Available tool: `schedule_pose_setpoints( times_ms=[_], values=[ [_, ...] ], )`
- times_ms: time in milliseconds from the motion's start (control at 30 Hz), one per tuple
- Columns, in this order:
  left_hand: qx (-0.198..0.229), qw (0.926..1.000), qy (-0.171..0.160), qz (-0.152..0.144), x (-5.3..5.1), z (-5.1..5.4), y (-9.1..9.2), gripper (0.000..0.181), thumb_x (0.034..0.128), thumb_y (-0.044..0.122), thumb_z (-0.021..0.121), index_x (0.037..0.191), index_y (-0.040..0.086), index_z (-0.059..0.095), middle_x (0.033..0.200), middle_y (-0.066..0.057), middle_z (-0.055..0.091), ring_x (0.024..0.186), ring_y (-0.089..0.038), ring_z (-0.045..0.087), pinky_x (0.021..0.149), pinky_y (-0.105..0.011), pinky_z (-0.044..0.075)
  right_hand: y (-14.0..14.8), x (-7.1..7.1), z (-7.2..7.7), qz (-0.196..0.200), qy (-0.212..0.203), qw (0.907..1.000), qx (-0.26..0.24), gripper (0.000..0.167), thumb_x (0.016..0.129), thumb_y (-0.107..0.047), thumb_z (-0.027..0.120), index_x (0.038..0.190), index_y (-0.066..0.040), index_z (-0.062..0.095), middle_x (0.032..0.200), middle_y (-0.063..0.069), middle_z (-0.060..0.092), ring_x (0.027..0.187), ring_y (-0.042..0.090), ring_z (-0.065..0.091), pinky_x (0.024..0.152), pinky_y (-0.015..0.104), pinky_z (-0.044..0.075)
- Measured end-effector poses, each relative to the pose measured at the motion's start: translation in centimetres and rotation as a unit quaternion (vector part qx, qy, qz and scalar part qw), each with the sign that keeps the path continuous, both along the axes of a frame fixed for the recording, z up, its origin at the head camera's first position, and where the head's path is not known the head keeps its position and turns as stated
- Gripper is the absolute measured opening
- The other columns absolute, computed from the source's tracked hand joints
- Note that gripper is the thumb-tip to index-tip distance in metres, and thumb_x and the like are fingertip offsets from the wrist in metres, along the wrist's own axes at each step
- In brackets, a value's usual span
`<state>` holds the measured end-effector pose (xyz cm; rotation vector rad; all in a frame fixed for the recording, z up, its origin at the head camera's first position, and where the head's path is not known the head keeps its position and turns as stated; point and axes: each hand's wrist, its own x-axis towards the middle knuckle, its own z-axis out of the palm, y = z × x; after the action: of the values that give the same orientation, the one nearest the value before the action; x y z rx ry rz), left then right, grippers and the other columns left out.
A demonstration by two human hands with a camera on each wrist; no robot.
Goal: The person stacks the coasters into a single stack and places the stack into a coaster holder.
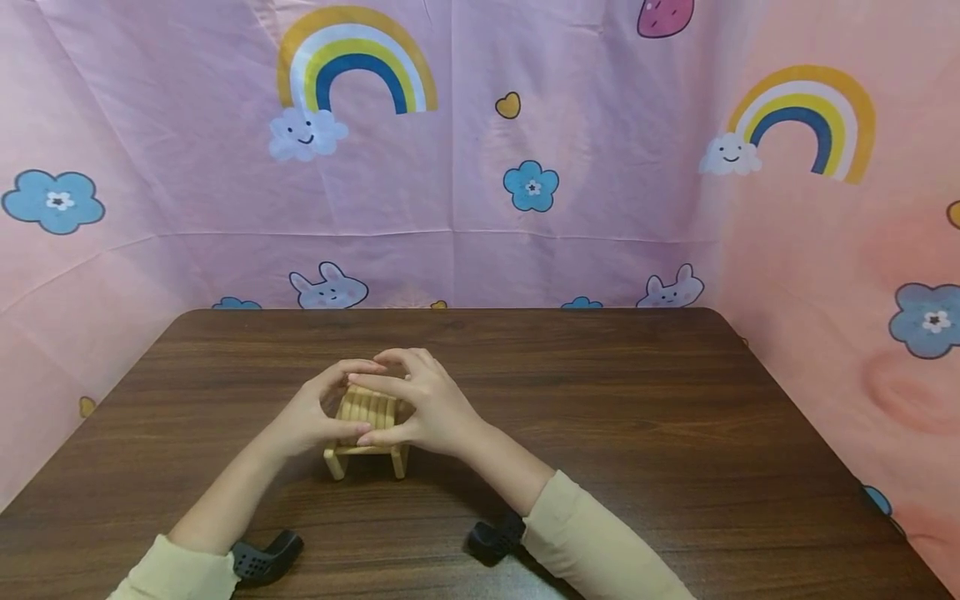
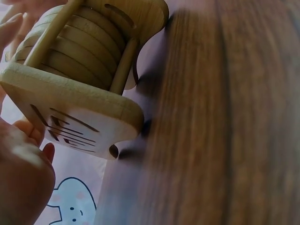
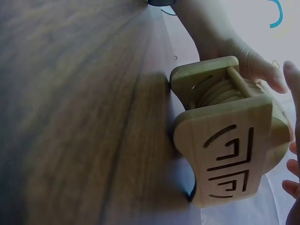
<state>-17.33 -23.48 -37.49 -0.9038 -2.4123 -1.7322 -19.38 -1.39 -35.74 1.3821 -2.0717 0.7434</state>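
Note:
A light wooden rack (image 3: 229, 154) with slotted end panels stands on the table, holding a row of round wooden discs (image 1: 367, 408) that look like coasters. In the head view, my left hand (image 1: 303, 417) curves around the row from the left, thumb in front and fingers behind. From the right, my right hand (image 1: 435, 408) arches around it the same way, the fingertips of both hands close together. The left wrist view shows the rack's crossbars and the discs (image 2: 84, 42) between them. Some fingertip contact with the discs is hidden.
A dark brown wooden table (image 1: 637, 417) spreads around the rack. Behind it hangs a pink and lilac cloth (image 1: 600, 142) printed with rainbows, flowers and rabbits. Black devices sit at both wrists, the left device (image 1: 268, 558) and the right device (image 1: 491, 540), close to the tabletop.

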Motion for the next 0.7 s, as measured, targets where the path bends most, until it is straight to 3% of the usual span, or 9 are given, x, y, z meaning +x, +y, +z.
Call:
schedule_pose_setpoints(
  times_ms=[267,467,700],
  values=[
    [-0.034,0.9986,-0.002,0.041,0.4,0.9,0.1,0.064,0.0775,0.004,0.077,0.135,0.012,0.049,0.132,-0.006,0.052,0.113,-0.03,0.051,0.091,-0.058,0.036,0.8,0.5,0.8,0.014,-0.017,0.9995,-0.022,0.065,0.07,-0.045,0.084,0.126,-0.018,0.064,0.129,0.008,0.051,0.12,0.019,0.043,0.1,0.032,0.033],
    [-0.046,0.9981,0.01,0.041,0.4,1.3,0.2,0.061,0.0807,0.004,0.074,0.136,0.012,0.049,0.131,-0.007,0.053,0.113,-0.026,0.051,0.091,-0.056,0.037,1.5,0.7,1.1,0.018,-0.009,0.9993,-0.031,0.064,0.07,-0.042,0.084,0.125,-0.017,0.065,0.128,0.01,0.052,0.12,0.02,0.044,0.101,0.035,0.034],
    [-0.046,0.9977,0.034,0.035,0.7,2.4,0.7,0.057,0.0841,0.002,0.071,0.136,0.013,0.05,0.135,-0.004,0.05,0.126,-0.014,0.041,0.098,-0.058,0.031,2.9,1.2,1.4,0.02,-0.014,0.9987,-0.045,0.06,0.073,-0.037,0.083,0.125,-0.013,0.064,0.129,0.01,0.052,0.12,0.021,0.044,0.1,0.036,0.035]
  ],
)
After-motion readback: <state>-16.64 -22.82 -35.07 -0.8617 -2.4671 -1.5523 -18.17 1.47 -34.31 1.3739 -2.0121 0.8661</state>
